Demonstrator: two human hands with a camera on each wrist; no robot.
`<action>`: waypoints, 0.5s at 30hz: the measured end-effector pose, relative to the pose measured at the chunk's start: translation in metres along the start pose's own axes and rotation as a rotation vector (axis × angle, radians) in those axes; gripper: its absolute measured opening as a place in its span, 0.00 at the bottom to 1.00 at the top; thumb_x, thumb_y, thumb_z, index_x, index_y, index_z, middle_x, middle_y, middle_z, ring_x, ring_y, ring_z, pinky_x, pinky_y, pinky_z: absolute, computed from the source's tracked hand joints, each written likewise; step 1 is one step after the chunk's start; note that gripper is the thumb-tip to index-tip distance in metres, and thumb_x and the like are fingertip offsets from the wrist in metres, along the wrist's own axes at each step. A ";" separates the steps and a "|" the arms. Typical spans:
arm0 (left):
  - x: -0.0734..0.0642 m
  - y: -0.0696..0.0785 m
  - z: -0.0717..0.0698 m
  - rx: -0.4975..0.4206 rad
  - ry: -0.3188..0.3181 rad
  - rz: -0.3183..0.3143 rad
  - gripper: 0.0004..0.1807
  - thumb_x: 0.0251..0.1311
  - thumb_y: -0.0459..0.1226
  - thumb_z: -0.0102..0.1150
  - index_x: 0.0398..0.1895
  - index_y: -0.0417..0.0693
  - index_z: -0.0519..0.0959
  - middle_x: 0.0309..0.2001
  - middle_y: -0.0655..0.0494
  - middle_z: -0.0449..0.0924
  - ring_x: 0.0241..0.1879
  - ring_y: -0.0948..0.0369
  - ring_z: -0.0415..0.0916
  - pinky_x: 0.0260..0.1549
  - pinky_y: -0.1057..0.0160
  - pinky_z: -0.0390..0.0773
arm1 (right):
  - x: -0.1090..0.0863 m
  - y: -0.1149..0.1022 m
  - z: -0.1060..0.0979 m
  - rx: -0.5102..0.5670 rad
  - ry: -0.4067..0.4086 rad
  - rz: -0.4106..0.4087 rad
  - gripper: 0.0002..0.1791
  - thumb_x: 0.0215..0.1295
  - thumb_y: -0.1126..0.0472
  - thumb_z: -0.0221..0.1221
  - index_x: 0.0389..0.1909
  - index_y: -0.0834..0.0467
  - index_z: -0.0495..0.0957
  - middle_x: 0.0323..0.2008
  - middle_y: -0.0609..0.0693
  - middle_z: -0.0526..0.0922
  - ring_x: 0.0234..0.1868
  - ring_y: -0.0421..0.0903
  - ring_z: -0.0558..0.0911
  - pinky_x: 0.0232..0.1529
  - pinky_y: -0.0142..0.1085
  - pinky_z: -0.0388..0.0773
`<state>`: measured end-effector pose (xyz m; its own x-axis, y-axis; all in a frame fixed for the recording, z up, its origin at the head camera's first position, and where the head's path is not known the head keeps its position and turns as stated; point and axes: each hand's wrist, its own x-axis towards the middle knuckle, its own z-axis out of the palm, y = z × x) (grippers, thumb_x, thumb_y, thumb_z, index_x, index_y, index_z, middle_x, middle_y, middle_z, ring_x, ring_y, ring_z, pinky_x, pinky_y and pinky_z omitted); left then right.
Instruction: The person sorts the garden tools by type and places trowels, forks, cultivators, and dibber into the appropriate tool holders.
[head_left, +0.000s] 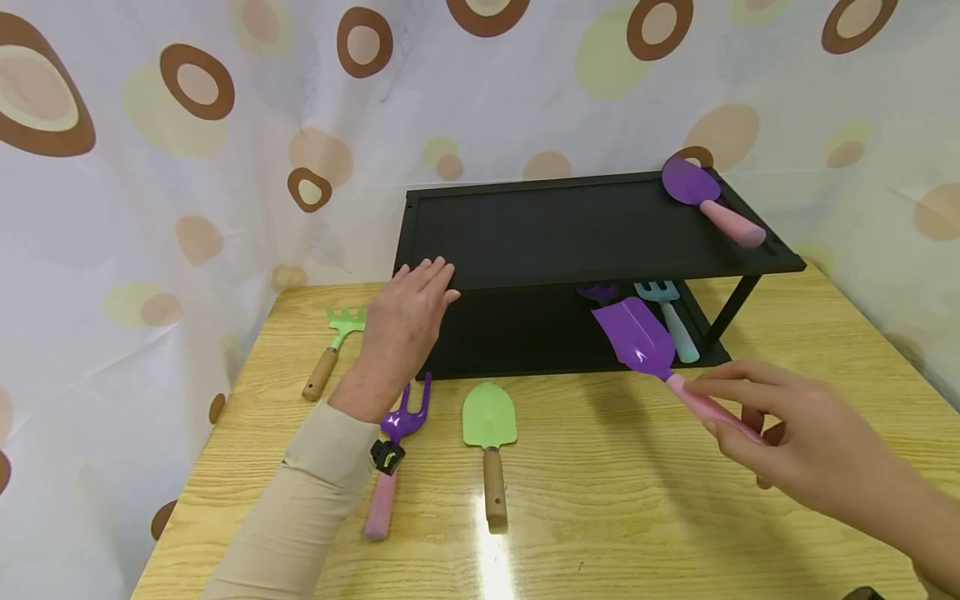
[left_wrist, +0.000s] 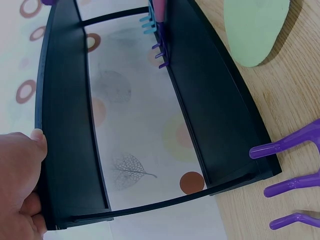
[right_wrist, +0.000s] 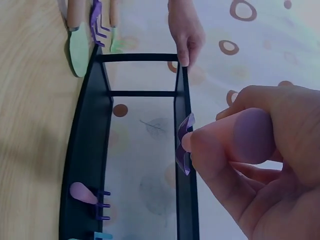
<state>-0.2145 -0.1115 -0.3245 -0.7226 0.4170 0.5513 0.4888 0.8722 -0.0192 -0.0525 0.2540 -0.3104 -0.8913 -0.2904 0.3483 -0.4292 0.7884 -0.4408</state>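
Over the right side of the table, the right hand has a narrow pinch on the pink handle of a purple trowel, blade raised, tilted toward the far left, in front of the black shelf; whether the blade touches the shelf, cannot tell. Left hand rests on the shelf's left near corner, fingers fairly straight along the top, thumb by the near edge, no tool held. Purple scoop with pink handle lies on the top tier, right end. Lower tier, right part: blue rake, and just left of it a purple rake, mostly hidden behind the trowel blade in the head view. Green rake, wooden handle, lies on the table left of the shelf. Purple fork is on the near left, partly covered by the left forearm. Green trowel lies right of the fork, blade toward the shelf. Patterned curtain hangs at the far side.
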 end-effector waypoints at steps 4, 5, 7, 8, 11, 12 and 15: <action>0.000 0.000 -0.001 0.005 0.000 0.002 0.22 0.74 0.45 0.48 0.65 0.45 0.75 0.64 0.49 0.76 0.65 0.55 0.74 0.67 0.55 0.70 | 0.005 -0.003 -0.011 -0.011 0.005 -0.005 0.28 0.54 0.72 0.68 0.54 0.45 0.81 0.25 0.36 0.76 0.11 0.27 0.68 0.12 0.23 0.63; 0.000 0.000 -0.001 0.006 0.000 0.002 0.22 0.74 0.45 0.48 0.65 0.45 0.75 0.64 0.49 0.76 0.65 0.55 0.74 0.67 0.55 0.70 | 0.006 -0.004 -0.013 -0.018 0.010 -0.007 0.28 0.54 0.73 0.68 0.53 0.44 0.81 0.28 0.36 0.76 0.12 0.27 0.68 0.13 0.23 0.63; 0.000 0.000 -0.001 0.004 -0.002 0.000 0.22 0.74 0.45 0.48 0.65 0.46 0.75 0.64 0.49 0.76 0.65 0.55 0.74 0.67 0.55 0.69 | 0.010 -0.006 -0.017 -0.033 0.019 -0.012 0.27 0.54 0.72 0.67 0.53 0.45 0.82 0.32 0.37 0.78 0.12 0.27 0.69 0.12 0.23 0.63; 0.000 0.000 -0.001 0.003 -0.002 -0.001 0.22 0.74 0.45 0.48 0.65 0.45 0.75 0.64 0.49 0.76 0.65 0.55 0.74 0.67 0.55 0.69 | 0.012 -0.007 -0.018 -0.037 0.022 -0.015 0.26 0.55 0.72 0.67 0.53 0.45 0.82 0.35 0.38 0.78 0.12 0.28 0.69 0.12 0.23 0.63; 0.000 0.000 -0.001 0.003 0.002 -0.003 0.22 0.74 0.45 0.48 0.65 0.46 0.75 0.64 0.49 0.76 0.65 0.55 0.74 0.67 0.55 0.69 | 0.021 -0.007 -0.022 -0.051 0.021 -0.001 0.25 0.58 0.70 0.65 0.53 0.44 0.82 0.35 0.39 0.79 0.12 0.28 0.70 0.12 0.24 0.63; 0.000 0.000 -0.001 0.003 0.003 -0.001 0.22 0.74 0.45 0.48 0.64 0.45 0.76 0.64 0.49 0.76 0.65 0.55 0.74 0.67 0.55 0.70 | 0.024 -0.007 -0.023 -0.058 0.025 0.001 0.24 0.58 0.69 0.65 0.53 0.44 0.82 0.32 0.38 0.79 0.12 0.29 0.70 0.12 0.25 0.62; 0.000 0.000 -0.001 0.007 0.008 0.008 0.22 0.74 0.45 0.48 0.64 0.45 0.76 0.64 0.49 0.77 0.65 0.55 0.74 0.67 0.55 0.70 | 0.035 -0.007 -0.024 -0.075 0.030 0.028 0.21 0.60 0.68 0.64 0.52 0.45 0.82 0.23 0.38 0.78 0.11 0.29 0.71 0.12 0.28 0.61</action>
<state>-0.2144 -0.1117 -0.3239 -0.7148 0.4222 0.5575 0.4911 0.8706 -0.0295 -0.0773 0.2519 -0.2751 -0.8974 -0.2522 0.3621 -0.3910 0.8346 -0.3880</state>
